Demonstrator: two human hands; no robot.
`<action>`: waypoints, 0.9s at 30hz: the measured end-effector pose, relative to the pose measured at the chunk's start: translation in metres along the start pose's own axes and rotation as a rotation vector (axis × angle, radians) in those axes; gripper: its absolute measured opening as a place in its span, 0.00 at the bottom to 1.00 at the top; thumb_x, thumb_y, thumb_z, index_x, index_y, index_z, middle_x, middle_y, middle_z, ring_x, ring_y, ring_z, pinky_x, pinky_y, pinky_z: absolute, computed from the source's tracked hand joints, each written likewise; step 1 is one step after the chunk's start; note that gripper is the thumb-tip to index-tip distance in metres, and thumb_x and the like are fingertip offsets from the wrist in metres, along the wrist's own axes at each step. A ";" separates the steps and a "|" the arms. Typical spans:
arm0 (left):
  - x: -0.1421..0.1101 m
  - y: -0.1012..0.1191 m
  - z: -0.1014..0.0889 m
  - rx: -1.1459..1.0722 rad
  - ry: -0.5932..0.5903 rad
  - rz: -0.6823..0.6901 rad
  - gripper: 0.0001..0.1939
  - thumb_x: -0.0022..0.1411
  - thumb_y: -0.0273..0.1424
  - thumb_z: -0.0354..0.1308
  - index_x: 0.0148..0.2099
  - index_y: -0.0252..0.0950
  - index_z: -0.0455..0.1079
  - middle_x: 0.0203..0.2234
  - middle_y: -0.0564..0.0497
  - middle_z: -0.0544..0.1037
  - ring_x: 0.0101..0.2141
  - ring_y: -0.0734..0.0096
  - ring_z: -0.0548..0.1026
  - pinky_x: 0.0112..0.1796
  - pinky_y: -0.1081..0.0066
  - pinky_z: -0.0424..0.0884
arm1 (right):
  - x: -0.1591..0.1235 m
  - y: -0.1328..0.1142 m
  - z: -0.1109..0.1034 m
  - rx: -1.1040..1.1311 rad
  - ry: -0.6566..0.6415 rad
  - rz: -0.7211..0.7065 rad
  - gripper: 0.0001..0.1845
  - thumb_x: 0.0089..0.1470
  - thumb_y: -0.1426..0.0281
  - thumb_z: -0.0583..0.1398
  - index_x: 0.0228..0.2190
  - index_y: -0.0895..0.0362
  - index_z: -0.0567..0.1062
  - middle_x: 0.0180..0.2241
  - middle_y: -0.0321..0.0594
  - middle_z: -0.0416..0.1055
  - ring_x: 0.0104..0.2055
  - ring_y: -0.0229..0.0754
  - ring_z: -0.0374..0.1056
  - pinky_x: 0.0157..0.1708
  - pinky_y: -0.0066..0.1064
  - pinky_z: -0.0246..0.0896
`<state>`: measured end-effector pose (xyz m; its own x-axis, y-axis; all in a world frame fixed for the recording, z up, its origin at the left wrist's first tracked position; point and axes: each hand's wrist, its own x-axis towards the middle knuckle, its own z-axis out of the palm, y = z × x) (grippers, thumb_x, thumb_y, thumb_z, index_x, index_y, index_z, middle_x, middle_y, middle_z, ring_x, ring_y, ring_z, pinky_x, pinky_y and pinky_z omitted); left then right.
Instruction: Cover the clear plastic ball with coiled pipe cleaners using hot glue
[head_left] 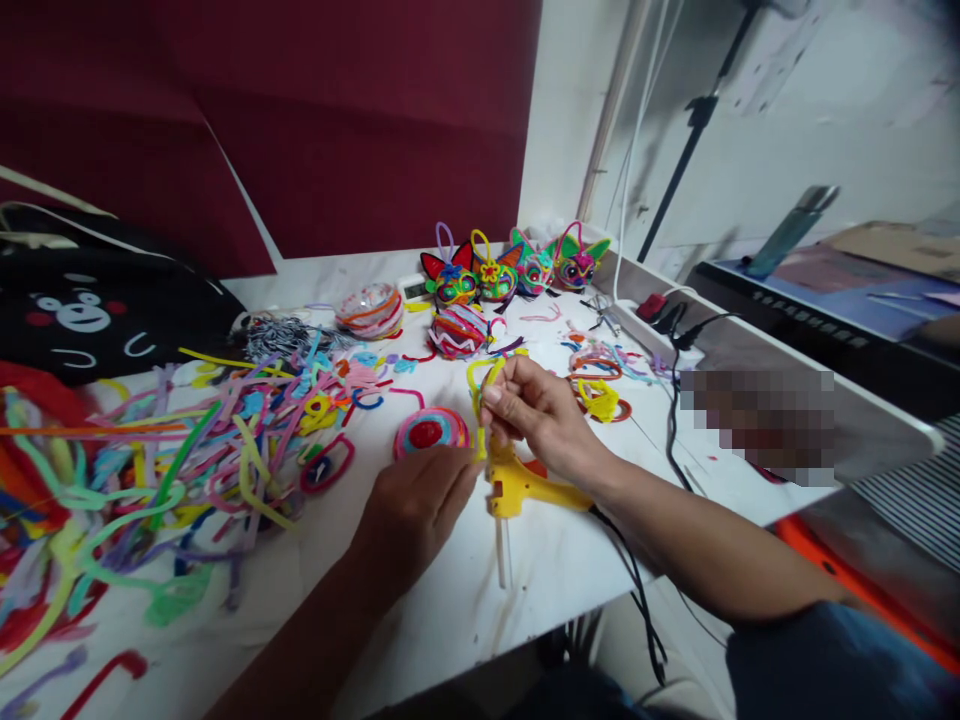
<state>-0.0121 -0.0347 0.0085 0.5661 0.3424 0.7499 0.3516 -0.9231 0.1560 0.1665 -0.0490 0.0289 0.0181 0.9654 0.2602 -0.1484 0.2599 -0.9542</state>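
Between my two hands a yellow pipe cleaner (474, 376) is bent into a loop. My right hand (541, 415) pinches it near the top with thumb and forefinger. My left hand (412, 505) is closed at its lower end, the fingertips pressed together by the bend. Just under my right hand a yellow hot glue gun (514, 488) lies on the white table (442, 630), with a clear glue stick (503, 555) poking out toward me. Beyond my left hand sits a round coil of pipe cleaners (427, 432), red in the centre, partly hidden by that hand.
Loose coloured pipe cleaners (225, 450) heap on the left. Several finished animal-head ornaments (454, 283) stand at the back, near a striped ball (457, 332). A power strip (652, 330) and black cable (675, 440) lie right. A black bag (112, 300) sits far left.
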 end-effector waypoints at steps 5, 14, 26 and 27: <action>0.001 -0.003 -0.008 -0.158 0.045 -0.460 0.07 0.66 0.33 0.58 0.38 0.37 0.76 0.23 0.54 0.79 0.21 0.74 0.74 0.26 0.75 0.69 | 0.007 -0.005 -0.007 0.120 0.050 0.054 0.22 0.44 0.56 0.72 0.29 0.56 0.69 0.24 0.32 0.74 0.23 0.34 0.68 0.18 0.23 0.57; 0.005 -0.017 -0.009 -0.512 0.301 -0.769 0.06 0.62 0.34 0.62 0.37 0.37 0.76 0.20 0.56 0.76 0.19 0.75 0.70 0.23 0.74 0.67 | 0.024 -0.013 -0.035 0.156 0.221 0.025 0.14 0.42 0.67 0.69 0.32 0.59 0.74 0.21 0.32 0.73 0.20 0.32 0.66 0.19 0.22 0.57; 0.018 -0.046 -0.018 -1.057 0.757 -1.119 0.08 0.51 0.26 0.65 0.27 0.36 0.67 0.17 0.58 0.70 0.18 0.79 0.68 0.16 0.80 0.62 | 0.035 -0.007 -0.058 -0.026 0.251 0.023 0.14 0.41 0.66 0.67 0.32 0.58 0.75 0.21 0.32 0.73 0.20 0.33 0.67 0.20 0.25 0.59; 0.017 -0.048 -0.018 -1.105 0.774 -1.131 0.10 0.51 0.25 0.66 0.27 0.36 0.65 0.17 0.59 0.69 0.19 0.79 0.68 0.16 0.81 0.61 | 0.036 -0.006 -0.057 -0.045 0.236 0.025 0.13 0.40 0.67 0.67 0.31 0.58 0.75 0.21 0.32 0.73 0.19 0.33 0.67 0.20 0.25 0.59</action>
<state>-0.0331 0.0124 0.0255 -0.1433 0.9892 0.0297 -0.5242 -0.1013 0.8456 0.2240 -0.0148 0.0351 0.2465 0.9484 0.1992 -0.1078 0.2311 -0.9669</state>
